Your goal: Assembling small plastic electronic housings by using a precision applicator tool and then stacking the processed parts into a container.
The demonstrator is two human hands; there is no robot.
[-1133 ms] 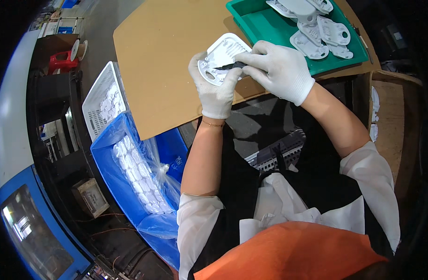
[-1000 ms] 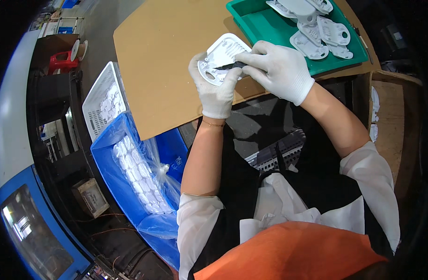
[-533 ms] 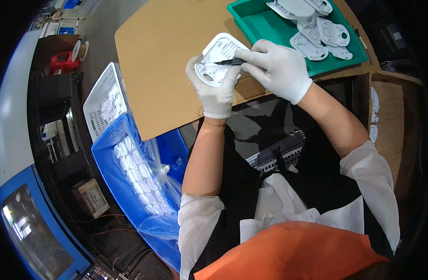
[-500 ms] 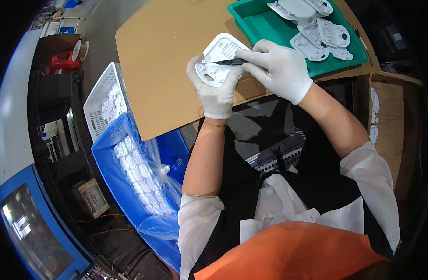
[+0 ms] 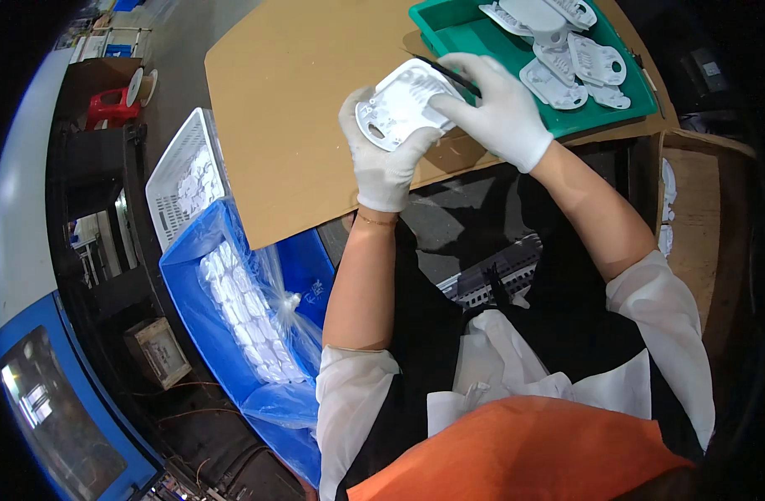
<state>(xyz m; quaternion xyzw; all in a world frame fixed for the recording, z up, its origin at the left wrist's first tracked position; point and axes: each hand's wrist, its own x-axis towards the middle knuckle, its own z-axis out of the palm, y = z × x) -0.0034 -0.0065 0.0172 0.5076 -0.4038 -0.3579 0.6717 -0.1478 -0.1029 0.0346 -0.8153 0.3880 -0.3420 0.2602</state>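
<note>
My left hand (image 5: 381, 167), in a white glove, is closed on the lower left edge of a white plastic part (image 5: 401, 102). This part is a rounded shell with ribs inside and an oval hole near one corner. Gloved in white too, my right hand (image 5: 503, 113) holds a slim black knife (image 5: 457, 77), its tip pointing up and left over the part's upper edge. The right thumb rests on the part's right side. Its other fingers curl round the knife and are partly hidden.
Under my hands is a brown cardboard-topped table (image 5: 299, 125). A green tray (image 5: 457, 42) at the far right holds several similar white parts (image 5: 595, 58). On the left stand a blue bin (image 5: 257, 401) with bagged white pieces and a white basket (image 5: 161, 200). An open cardboard box (image 5: 695, 217) stands at right.
The knife has come off the part's inner face and now lies beyond its upper edge, tilted up. The part has turned and tipped in my left hand, and the right thumb now touches it.
</note>
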